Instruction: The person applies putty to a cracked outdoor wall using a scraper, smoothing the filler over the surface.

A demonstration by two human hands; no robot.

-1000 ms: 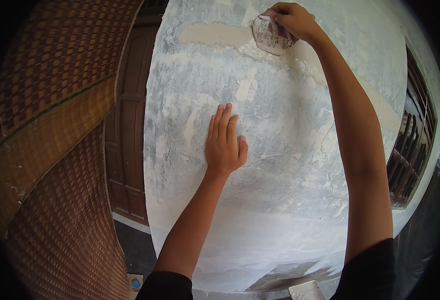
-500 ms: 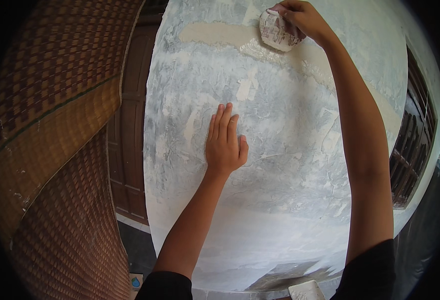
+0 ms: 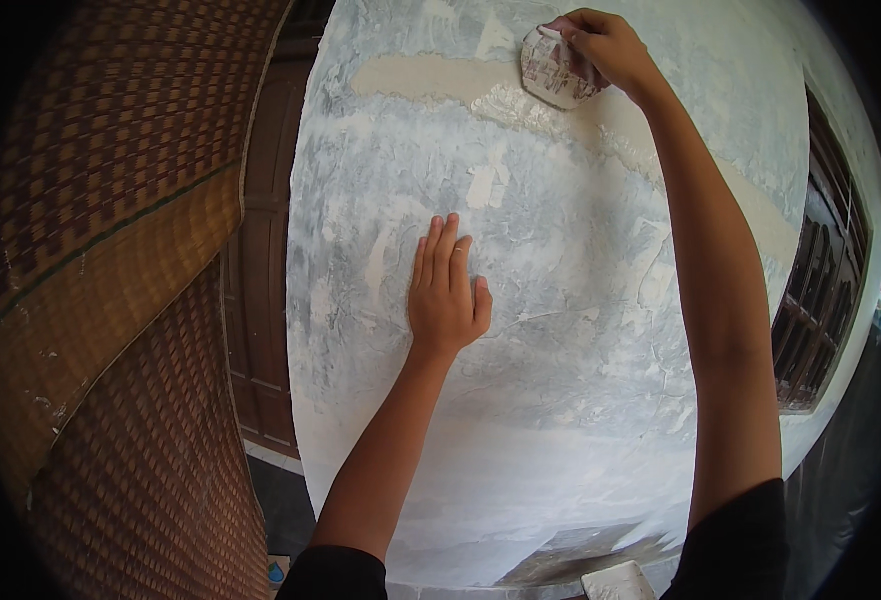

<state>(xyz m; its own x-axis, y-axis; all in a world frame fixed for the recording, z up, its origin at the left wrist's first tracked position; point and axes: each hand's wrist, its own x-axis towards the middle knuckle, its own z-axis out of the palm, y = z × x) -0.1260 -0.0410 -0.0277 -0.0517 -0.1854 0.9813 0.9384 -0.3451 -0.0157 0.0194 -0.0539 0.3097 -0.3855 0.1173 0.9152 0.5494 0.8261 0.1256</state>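
High on the patchy grey-white wall (image 3: 550,370), my right hand (image 3: 605,48) grips a flat putty scraper (image 3: 560,72) smeared with white and brown. The scraper lies against a beige band of filler (image 3: 420,78) that runs across the wall. Just below the scraper's left side, the filler looks rough and lumpy. My left hand (image 3: 448,300) rests flat on the wall lower down, fingers stretched upward and holding nothing. Between the two hands is a small pale patch (image 3: 485,186) of filler.
Woven mats (image 3: 130,330) hang along the left, beside a brown wooden door (image 3: 263,250). At the right is a dark window with bars (image 3: 822,290). A pale, filler-smeared tray or board (image 3: 617,582) sits at the wall's foot, near a darker bare patch (image 3: 580,552).
The view has shifted slightly, so the wall band appears a little lower and to the left. My right hand still holds the scraper at nearly the same spot; my left hand stays flat.
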